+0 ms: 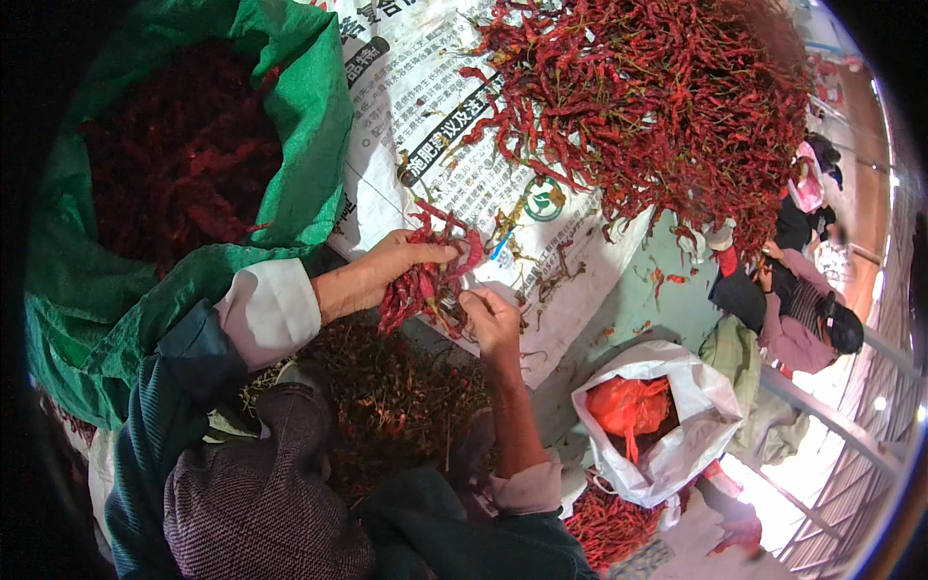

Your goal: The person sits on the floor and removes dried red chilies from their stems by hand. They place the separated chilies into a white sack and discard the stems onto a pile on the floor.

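A bunch of dried red chili peppers (417,290) is clasped in my left hand (395,264), with the thumb laid across the top. My right hand (493,315) pinches at the bunch's lower right edge with thumb and forefinger; the small part between the fingertips is mostly hidden. Both hands are over the near edge of a white woven sack (464,58) with printed writing, spread flat. On that sack rises a large heap of dried chili peppers (667,101). Loose stems (558,272) and a small blue strip (502,246) lie near my right hand.
At the left stands an open green woven sack (312,123) full of chili peppers. Plant scraps (391,391) cover the ground between my legs. A white bag (609,464) holding a red plastic bag (631,409) stands at right. Another person (805,312) works beside the heap.
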Demonstrator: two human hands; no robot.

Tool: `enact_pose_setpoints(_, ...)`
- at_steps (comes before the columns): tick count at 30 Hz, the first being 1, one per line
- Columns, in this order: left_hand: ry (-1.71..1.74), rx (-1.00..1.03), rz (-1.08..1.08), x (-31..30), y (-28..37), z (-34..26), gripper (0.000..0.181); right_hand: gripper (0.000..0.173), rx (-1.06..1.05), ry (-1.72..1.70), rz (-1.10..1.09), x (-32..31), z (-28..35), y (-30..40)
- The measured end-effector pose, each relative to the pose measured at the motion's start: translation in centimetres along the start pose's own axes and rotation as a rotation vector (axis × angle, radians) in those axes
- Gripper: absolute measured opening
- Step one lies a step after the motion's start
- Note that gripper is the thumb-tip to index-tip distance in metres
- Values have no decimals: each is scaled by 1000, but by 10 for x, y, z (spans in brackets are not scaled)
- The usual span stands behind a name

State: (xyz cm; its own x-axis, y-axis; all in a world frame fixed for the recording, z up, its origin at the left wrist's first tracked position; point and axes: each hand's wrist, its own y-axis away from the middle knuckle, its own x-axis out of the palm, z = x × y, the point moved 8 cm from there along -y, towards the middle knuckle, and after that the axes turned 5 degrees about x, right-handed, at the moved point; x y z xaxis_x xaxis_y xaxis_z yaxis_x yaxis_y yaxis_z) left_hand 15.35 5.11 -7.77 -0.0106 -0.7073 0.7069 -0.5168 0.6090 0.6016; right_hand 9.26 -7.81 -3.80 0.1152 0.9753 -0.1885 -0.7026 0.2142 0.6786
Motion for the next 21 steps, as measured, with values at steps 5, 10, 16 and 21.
enact_pose_setpoints(5, -194, 49, 40, -3, 4, -6, 21, 15, -175, 174, -154, -15, 26, 9)
enact_pose_setpoints(10, -420, 120, 148, 18, 20, -15, 16, 17, -681, 551, -148, 7, 99, 18)
enact_pose_setpoints(16, -939, 263, 350, 24, 22, -6, 14, 15, -908, 888, 253, 27, 101, 28)
enact_pose_setpoints(21, -1180, 569, 239, 32, 29, -22, 16, 12, -928, 940, 42, 30, 86, 33)
